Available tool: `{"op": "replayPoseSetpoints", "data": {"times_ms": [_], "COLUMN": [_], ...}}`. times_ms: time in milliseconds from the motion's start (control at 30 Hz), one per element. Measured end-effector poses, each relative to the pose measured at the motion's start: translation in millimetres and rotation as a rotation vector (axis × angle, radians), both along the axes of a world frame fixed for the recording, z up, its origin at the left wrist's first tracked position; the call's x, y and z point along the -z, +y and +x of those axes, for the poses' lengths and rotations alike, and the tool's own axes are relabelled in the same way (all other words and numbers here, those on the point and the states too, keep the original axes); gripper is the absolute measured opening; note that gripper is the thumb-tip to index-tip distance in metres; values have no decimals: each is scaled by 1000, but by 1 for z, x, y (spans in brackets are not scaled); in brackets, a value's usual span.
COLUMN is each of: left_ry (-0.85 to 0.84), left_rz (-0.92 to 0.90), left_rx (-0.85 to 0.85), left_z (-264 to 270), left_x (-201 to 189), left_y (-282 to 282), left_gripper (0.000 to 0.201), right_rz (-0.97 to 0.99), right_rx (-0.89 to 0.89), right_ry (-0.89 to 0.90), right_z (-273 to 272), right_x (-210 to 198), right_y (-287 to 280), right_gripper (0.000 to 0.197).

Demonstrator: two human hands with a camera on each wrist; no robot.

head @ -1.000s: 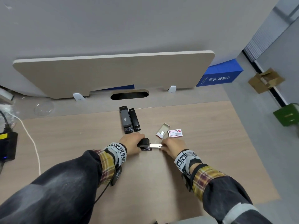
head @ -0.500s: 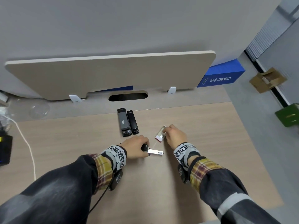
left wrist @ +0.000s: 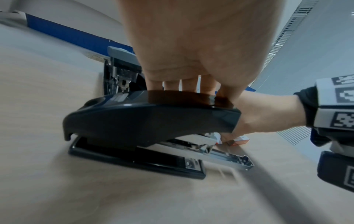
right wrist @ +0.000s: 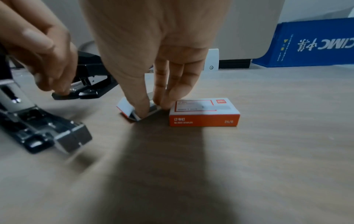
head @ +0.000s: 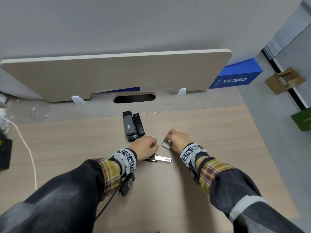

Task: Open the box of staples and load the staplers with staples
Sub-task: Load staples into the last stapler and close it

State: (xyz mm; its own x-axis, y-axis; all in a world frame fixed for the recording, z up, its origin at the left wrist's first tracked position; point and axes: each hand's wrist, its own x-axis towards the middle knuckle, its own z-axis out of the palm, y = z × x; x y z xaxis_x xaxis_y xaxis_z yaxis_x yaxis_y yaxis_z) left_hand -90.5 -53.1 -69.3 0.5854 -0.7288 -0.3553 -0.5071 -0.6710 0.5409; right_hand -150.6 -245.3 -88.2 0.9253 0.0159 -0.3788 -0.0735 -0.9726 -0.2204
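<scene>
The small orange-and-white cardboard staple box [right wrist: 204,112] is lying flat on the light wood-grain desk [head: 218,148], and I am taking it as my landmark. Just to its left, touching or nearly touching it, the box's open white inner tray [right wrist: 134,110] is sitting with silvery staples [right wrist: 153,109] showing inside. My right hand [head: 179,140] is reaching down into that tray, thumb and fingertips [right wrist: 142,109] pinching at the staples; I cannot tell whether a strip is actually lifted.

Farther left of the box, my left hand [head: 145,149] is curling over the top of a black plastic stapler [left wrist: 149,121], fingers wrapping its far side and holding it down on the desk. Its shiny metal staple channel [head: 163,159] is sticking out from the front, pointing towards the box side.

Beyond the box and to its left, a grey-topped stapler [head: 128,126] and a slim black stapler [head: 138,125] are lying side by side, touching. Far behind the box, to its right, a blue carton with white lettering [head: 235,76] is standing beside a beige board [head: 101,73].
</scene>
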Motion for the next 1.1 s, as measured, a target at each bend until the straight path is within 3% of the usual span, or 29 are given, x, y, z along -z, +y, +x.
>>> {"op": "replayPoseSetpoints", "data": {"times_ms": [167,567,700,800,933,1100], "left_ry": [16,40,114,218,446,437], "left_rz": [-17,-45,-155,-299,-425,-412], "left_rx": [-49,-90,-244,-394,-461,-466], "left_z": [1,1,1,3,3,3], "left_x": [-1,-10,-23,-29,-46,-52], "left_y": [1,-1,-13,-23,-31,-28], "left_gripper": [23,17,12,15,24,10], "right_rz": [-82,42,264,609,1006,1123], "right_rx": [-59,125,320,527,740,757], "right_ry": [-34,-88,-116,-180,-95,-68], "right_z": [-1,-12,-18,-19,-18,-16], "right_x": [7,-1,-15,-26,-46,-52], "right_y": [4,-2,-5,1,14,20], "right_gripper": [22,26,17,9,9,9]}}
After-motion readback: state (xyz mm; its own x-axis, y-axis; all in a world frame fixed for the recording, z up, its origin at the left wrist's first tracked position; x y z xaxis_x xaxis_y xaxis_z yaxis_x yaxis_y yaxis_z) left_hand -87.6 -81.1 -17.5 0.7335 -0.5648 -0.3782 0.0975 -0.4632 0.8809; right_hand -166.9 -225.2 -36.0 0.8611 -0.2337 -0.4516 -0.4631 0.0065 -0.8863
